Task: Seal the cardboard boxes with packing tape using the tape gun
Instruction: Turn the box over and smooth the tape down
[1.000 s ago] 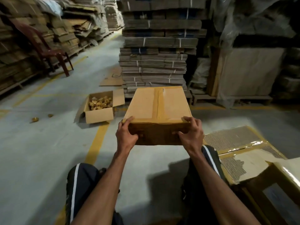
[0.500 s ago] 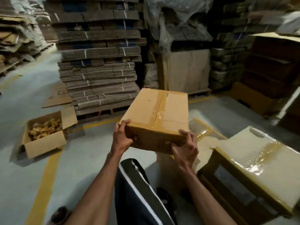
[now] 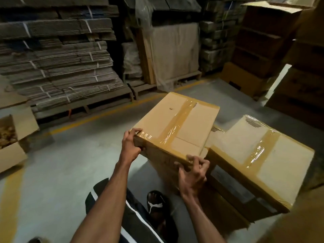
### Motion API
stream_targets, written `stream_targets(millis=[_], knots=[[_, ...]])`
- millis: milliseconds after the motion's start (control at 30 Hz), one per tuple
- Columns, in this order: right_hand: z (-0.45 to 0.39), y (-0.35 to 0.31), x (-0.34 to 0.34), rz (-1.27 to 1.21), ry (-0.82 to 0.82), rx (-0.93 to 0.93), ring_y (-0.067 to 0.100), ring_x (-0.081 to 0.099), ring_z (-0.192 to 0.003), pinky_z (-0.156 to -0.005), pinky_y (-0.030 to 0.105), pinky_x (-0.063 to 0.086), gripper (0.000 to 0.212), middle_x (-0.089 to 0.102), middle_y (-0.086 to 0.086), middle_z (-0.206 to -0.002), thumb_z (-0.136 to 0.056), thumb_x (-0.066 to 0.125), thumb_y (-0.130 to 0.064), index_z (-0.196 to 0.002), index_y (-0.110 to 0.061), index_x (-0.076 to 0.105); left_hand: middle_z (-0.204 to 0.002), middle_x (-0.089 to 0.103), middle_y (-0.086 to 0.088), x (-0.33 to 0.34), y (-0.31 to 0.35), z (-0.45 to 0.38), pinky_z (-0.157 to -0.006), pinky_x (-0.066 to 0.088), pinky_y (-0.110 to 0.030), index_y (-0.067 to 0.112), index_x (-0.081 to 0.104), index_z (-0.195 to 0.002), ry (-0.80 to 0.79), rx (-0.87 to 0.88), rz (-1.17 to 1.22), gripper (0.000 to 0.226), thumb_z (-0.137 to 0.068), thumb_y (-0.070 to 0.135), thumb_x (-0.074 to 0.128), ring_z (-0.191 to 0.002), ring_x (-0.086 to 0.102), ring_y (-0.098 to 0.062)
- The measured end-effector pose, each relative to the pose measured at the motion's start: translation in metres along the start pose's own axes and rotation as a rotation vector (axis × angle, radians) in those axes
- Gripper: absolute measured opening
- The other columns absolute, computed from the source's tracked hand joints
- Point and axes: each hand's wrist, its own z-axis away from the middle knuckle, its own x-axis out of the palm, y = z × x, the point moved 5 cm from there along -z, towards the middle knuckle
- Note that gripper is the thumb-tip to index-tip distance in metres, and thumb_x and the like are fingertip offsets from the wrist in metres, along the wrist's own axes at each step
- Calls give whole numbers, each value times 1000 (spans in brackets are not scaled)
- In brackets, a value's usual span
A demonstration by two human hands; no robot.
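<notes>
Above bare concrete floor, taped cardboard box gripped at near corners by left hand and right hand, right edge just beside second taped box.

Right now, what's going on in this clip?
A person holds a taped cardboard box in both hands: the left hand grips its near left corner and the right hand grips its near right corner. The box is tilted, next to another sealed box on the right. An open box with small items sits on the floor at the left. No tape gun is visible.
</notes>
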Motion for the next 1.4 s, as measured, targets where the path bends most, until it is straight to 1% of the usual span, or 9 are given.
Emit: stream_targets(millis=[133,233,333,467,633,833,933,1133,1400], knots=[[9,12,4,74,-5,-75,18,64,-77,-54,35,62,44,56,11,-104,-64,94,-33,-100,-15,75,-139,40,-3,15,-11,4,-99,49,-33,48,33,-148,23,-113,6,112,-68,-15,80,-124,45,-19],[9,15,8,86,-16,-68,21,66,-78,-57,31,60,45,57,13,-107,-65,95,-32,-102,-15,76,-134,50,-10,16,-35,3,-94,55,-43,40,0,-155,48,-458,204,121,-76,-8,79,-110,58,-24],[11,16,8,117,-5,-96,22,66,-77,-58,29,58,44,57,14,-106,-68,94,-31,-104,-15,75,-120,66,-21,27,-41,6,-76,62,-41,17,26,-150,13,-703,689,84,-80,-12,63,-98,72,-34],[15,19,5,132,5,-98,25,67,-80,-63,28,56,41,56,16,-107,-71,93,-29,-106,-14,77,-120,69,-10,32,-30,20,-92,58,-54,29,39,-143,-187,-580,816,77,-83,-4,73,-105,72,-33],[16,22,2,111,-12,-128,26,68,-87,-70,31,56,43,56,16,-111,-73,93,-24,-112,-17,76,-137,59,-3,44,-40,26,-104,53,-46,27,35,-150,-251,-519,951,87,-82,-8,75,-121,65,-31],[14,16,6,67,6,-120,20,61,-88,-70,36,60,42,53,16,-112,-75,91,-22,-114,-16,76,-138,57,4,54,-32,23,-99,55,-35,11,50,-143,-250,-486,918,67,-83,-10,72,-119,64,-17],[14,15,6,78,33,-129,17,56,-90,-67,40,63,43,55,20,-111,-75,91,-19,-115,-14,76,-147,54,4,58,-36,21,-104,52,-38,17,55,-142,-289,-475,889,63,-86,-7,70,-124,62,-19],[12,21,11,119,38,-110,30,66,-89,-64,48,64,43,56,22,-114,-77,89,-22,-117,-14,76,-158,39,11,64,-35,22,-109,48,-40,30,43,-153,-425,-438,817,75,-91,-5,64,-139,47,-18],[15,10,7,75,13,-33,15,55,-86,-73,35,59,49,52,17,-114,-80,88,-17,-126,-19,71,-157,40,11,63,-32,24,-107,49,-42,33,43,-152,-442,-457,743,73,-92,-1,65,-134,50,-20]])
